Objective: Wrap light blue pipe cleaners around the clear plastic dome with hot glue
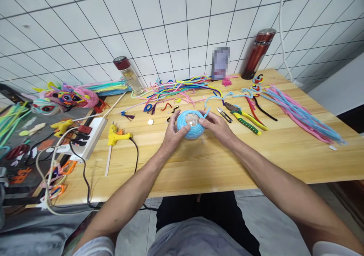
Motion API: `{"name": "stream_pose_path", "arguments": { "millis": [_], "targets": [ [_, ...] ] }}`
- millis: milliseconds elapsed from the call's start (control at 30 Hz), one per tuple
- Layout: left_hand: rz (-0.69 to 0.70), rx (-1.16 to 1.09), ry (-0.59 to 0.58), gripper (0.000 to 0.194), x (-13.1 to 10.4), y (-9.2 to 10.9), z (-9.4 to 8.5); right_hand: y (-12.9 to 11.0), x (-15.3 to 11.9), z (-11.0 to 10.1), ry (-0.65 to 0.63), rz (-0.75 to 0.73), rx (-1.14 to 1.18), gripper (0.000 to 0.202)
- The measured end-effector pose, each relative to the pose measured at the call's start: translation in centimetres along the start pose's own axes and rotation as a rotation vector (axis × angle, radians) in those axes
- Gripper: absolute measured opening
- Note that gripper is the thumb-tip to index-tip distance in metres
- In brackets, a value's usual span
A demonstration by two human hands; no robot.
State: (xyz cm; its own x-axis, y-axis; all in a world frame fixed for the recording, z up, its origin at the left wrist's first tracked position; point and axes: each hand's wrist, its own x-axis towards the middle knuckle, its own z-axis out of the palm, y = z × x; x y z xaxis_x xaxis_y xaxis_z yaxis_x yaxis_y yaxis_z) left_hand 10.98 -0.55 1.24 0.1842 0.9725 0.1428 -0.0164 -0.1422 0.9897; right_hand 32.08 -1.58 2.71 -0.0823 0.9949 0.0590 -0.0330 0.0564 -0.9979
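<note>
A round ball wound with light blue pipe cleaner (194, 133) is held above the table between both hands. A clear, shiny patch at its top is left uncovered, and a loose blue end sticks up at its right. My left hand (174, 131) grips the ball's left side, thumb on top. My right hand (216, 127) closes on the right side, its fingers by the loose blue end. The undersides of the fingers are hidden. Right of my right hand lie small thread snips (224, 114) and yellow-green pliers (247, 119).
Pipe cleaners (182, 87) in many colours lie along the back, and pink and blue ones (301, 114) at right. A yellow glue gun (116, 136) and a power strip (92, 138) with trailing cords are at left. Two flasks (257, 55) (131, 76) stand by the wall.
</note>
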Motion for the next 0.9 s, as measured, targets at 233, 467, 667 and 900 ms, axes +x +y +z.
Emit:
{"name": "stream_pose_path", "arguments": {
  "millis": [233, 467, 667, 900],
  "targets": [
    [-0.032, -0.014, 0.006, 0.088, -0.3, -0.2, 0.2, 0.6, -0.3, 0.6, 0.045, 0.005, -0.035, 0.068],
    [-0.057, 0.063, 0.016, 0.103, -0.2, 0.1, 0.4, 1.3, -0.2, 0.6, 0.064, -0.006, -0.144, 0.073],
    [-0.090, 0.047, -0.002, 0.099, -0.1, 0.2, 0.3, 1.1, -0.1, 0.0, 0.067, -0.062, -0.277, 0.066],
    [-0.091, 0.069, -0.084, 0.094, -0.1, 0.9, -0.2, 0.8, -0.1, -0.1, 0.053, -0.082, -0.270, 0.075]
  ]
}}
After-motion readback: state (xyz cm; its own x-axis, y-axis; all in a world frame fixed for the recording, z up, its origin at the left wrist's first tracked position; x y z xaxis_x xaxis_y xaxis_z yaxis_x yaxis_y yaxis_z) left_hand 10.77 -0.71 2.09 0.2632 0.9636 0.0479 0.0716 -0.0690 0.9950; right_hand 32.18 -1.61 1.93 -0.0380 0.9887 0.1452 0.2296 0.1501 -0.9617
